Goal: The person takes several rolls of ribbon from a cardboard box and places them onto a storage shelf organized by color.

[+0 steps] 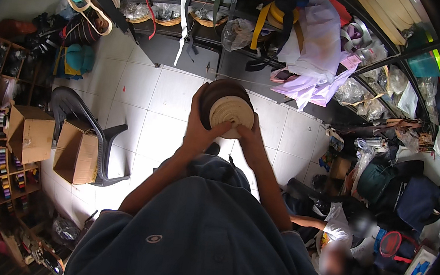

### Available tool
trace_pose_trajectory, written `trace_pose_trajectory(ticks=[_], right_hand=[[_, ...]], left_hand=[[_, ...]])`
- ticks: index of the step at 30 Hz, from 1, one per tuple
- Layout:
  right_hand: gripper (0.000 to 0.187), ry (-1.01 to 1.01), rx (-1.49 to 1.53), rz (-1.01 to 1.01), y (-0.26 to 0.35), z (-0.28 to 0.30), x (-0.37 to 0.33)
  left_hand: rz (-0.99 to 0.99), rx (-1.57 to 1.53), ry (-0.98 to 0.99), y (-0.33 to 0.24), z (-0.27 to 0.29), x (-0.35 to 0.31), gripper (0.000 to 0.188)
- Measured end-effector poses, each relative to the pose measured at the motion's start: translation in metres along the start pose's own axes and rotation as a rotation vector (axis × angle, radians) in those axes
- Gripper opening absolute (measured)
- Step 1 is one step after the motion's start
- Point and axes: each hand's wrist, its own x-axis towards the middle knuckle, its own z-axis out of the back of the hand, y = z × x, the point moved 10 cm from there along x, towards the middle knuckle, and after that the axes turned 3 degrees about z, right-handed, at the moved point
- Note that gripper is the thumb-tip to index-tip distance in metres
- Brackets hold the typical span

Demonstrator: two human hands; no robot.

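Note:
In front of me I hold a stack of two coiled rolls that look like strap. The small cream roll [229,110] lies on top of a wider dark brown roll [221,90]. Around the left side of the brown roll curve the fingers of my left hand [199,128], and its thumb rests on the lower edge of the cream roll. My right hand [249,136] grips the right side, its thumb close to the coil's centre. Most fingertips are hidden beneath or behind the rolls.
Shelves ahead carry more rolls, a hanging yellow strap [258,25] and lilac plastic sheeting [317,45]. Left stands a dark plastic chair [104,143] beside cardboard boxes [30,135] and a thread rack [2,167]. At lower right, a person [336,232] sits among bags [419,198].

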Motion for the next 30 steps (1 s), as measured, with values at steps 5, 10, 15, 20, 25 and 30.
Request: trace_pose_trajectory(ticks=[5,10,15,20,25,30], right_hand=[[0.092,0.361,-0.132,-0.122,0.08,-0.011,0.021],[0.085,0.429,-0.493,-0.097,0.083,-0.022,0.021],[0.065,0.209,0.105,-0.189,0.041,-0.006,0.013],[0.053,0.044,0.462,-0.163,0.034,-0.001,0.026],[0.059,0.056,0.613,-0.153,0.061,-0.041,0.036],[0.06,0.057,0.74,-0.186,0.067,-0.069,0.053]], left_hand=[[-0.042,0.332,0.476,-0.027,-0.026,0.005,0.094],[0.024,0.341,0.498,-0.016,-0.03,0.005,0.085],[0.331,-0.023,0.185,0.013,0.006,-0.004,0.053],[0.059,0.333,-0.044,-0.007,0.016,-0.023,0.041],[-0.296,0.721,-0.193,-0.048,0.013,-0.019,0.059],[-0.359,0.71,-0.206,-0.068,0.041,-0.004,0.058]])
